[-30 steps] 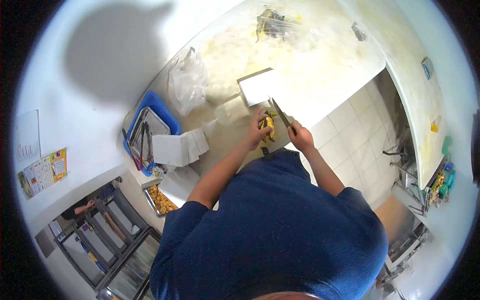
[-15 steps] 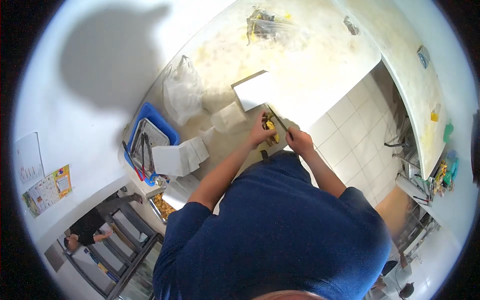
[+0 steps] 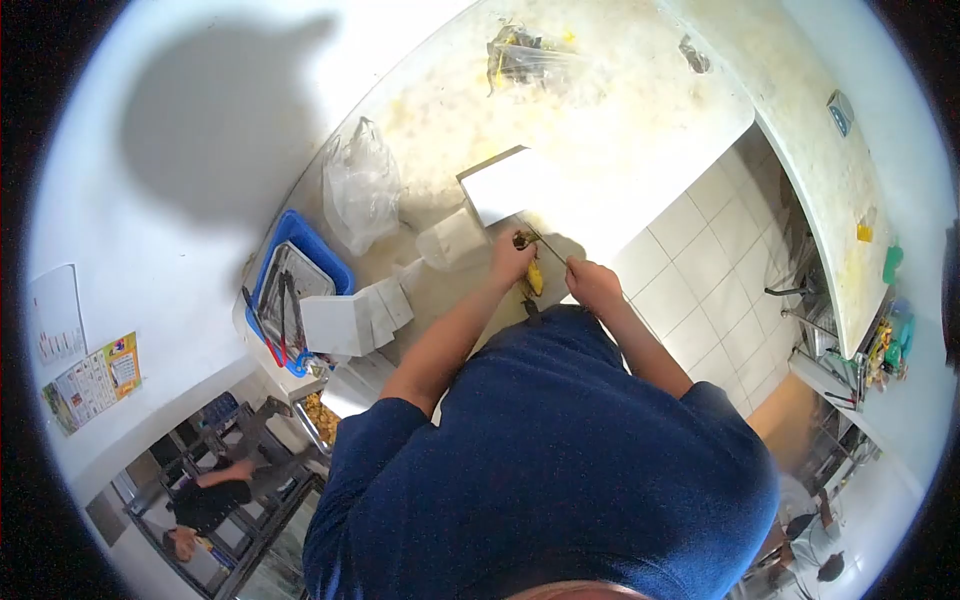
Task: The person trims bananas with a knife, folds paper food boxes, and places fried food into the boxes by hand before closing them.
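Note:
My left hand (image 3: pixel 513 260) is curled around a yellow banana-like fruit (image 3: pixel 535 279) with dark brown parts, held just in front of my body at the table edge. The brown end shows above my fingers and the yellow part below them; the palm side is hidden. In my right hand (image 3: pixel 596 285) is a knife (image 3: pixel 550 245), closed on at the handle. Its thin blade slants up and left, with the tip near the fruit's brown end; whether they touch I cannot tell. A white box (image 3: pixel 505 185) lies just beyond my hands on the table (image 3: pixel 620 130).
Left of my hands are a white packet (image 3: pixel 447 240), a clear plastic bag (image 3: pixel 362 190), white boxes (image 3: pixel 340 325) and a blue tray (image 3: pixel 335 255) with tongs. A bag with dark and yellow scraps (image 3: pixel 525 58) lies farther back. Another person (image 3: pixel 215 500) is at lower left.
My left hand has closed more tightly and turned, bringing the fruit's brown end up. The knife has shifted slightly up and left with my right hand. The other person at lower left has moved.

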Action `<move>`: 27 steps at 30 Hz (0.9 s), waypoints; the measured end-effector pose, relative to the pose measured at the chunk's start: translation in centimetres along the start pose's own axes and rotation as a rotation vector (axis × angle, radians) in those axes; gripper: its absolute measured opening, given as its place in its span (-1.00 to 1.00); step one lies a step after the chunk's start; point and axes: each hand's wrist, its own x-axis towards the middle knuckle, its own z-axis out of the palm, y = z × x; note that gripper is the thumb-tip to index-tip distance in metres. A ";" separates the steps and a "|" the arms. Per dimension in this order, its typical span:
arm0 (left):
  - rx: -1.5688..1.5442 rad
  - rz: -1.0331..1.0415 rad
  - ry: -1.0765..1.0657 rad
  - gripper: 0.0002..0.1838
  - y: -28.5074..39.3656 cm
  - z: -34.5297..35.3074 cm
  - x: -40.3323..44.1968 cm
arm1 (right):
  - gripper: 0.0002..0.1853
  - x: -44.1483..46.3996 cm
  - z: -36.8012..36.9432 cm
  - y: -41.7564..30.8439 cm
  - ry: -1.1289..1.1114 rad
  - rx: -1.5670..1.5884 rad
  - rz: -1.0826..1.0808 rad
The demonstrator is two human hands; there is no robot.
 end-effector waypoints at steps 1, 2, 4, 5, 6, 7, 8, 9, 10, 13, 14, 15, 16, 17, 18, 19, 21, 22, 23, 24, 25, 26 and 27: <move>0.023 -0.003 -0.001 -0.56 0.6 -0.2 0.0 | -0.77 0.1 -0.3 -0.3 0.000 -0.002 0.006; 0.046 -0.009 -0.002 -0.57 1.2 -0.4 -0.1 | -0.76 0.1 -0.5 -0.5 -0.004 -0.004 0.012; 0.082 -0.024 0.006 -0.58 1.9 -0.4 -0.6 | -0.75 -0.1 -0.6 -0.7 -0.010 -0.001 0.016; 0.095 -0.030 0.015 -0.58 2.3 -0.4 -0.7 | -0.74 0.0 -0.7 -0.7 -0.009 0.004 0.016; 0.109 -0.035 0.023 -0.59 2.2 -0.3 -0.7 | -0.73 0.0 -0.7 -0.8 -0.006 0.009 0.016; 0.111 -0.043 0.015 -0.59 2.2 -0.4 -0.7 | -0.73 0.0 -0.8 -0.9 -0.022 0.008 0.028; 0.114 -0.052 0.007 -0.59 2.0 -0.6 -0.6 | -0.73 0.1 -0.9 -1.2 -0.037 0.009 0.039; 0.116 -0.058 -0.002 -0.59 2.0 -0.7 -0.6 | -0.73 0.2 -1.0 -1.4 -0.051 0.007 0.051; 0.063 -0.077 0.025 -0.60 2.1 -0.8 -0.6 | -0.73 0.2 -1.2 -1.6 -0.057 0.006 0.057; -0.045 -0.124 0.028 -0.63 2.5 -1.3 -0.6 | -0.73 0.2 -1.4 -2.2 -0.089 0.003 0.082; -0.045 -0.134 -0.021 -0.64 2.6 -1.8 -0.3 | -0.74 0.3 -1.3 -2.3 -0.111 0.003 0.091; -0.045 -0.144 -0.068 -0.65 2.8 -2.2 -0.1 | -0.74 0.4 -1.3 -2.6 -0.131 0.003 0.099; -0.024 -0.154 -0.056 -0.63 3.0 -2.4 -0.1 | -0.74 0.5 -1.4 -2.9 -0.141 -0.012 0.109; -0.003 -0.165 -0.043 -0.61 3.3 -2.5 0.0 | -0.74 0.7 -1.6 -3.2 -0.152 -0.028 0.119; 0.016 -0.178 -0.032 -0.59 3.4 -2.6 -0.1 | -0.73 0.7 -2.0 -3.5 -0.164 -0.045 0.129; -0.035 -0.185 -0.010 -0.61 1.8 -1.8 0.3 | -0.73 0.7 -2.2 -3.7 -0.176 -0.055 0.126; -0.138 -0.204 0.032 -0.63 0.0 -1.0 0.9 | -0.71 0.7 -2.8 -4.0 -0.203 -0.073 0.122; -0.072 -0.209 0.034 -0.66 0.7 -1.6 0.6 | -0.71 0.5 -3.0 -4.1 -0.208 -0.082 0.121; -0.125 -0.226 0.027 -0.67 0.6 -1.6 0.7 | -0.71 0.5 -3.3 -4.2 -0.209 -0.090 0.120; -0.177 -0.247 0.019 -0.68 0.5 -1.6 0.8 | -0.71 0.4 -3.5 -4.3 -0.213 -0.099 0.120; -0.231 -0.267 0.013 -0.68 0.4 -1.5 0.7 | -0.71 0.3 -3.5 -4.3 -0.221 -0.102 0.131; -0.256 -0.317 0.014 -0.70 0.4 -1.3 0.7 | -0.71 0.4 -3.6 -4.3 -0.228 -0.106 0.139; -0.269 -0.329 0.003 -0.70 0.4 -1.4 0.5 | -0.71 0.3 -3.5 -4.3 -0.237 -0.110 0.146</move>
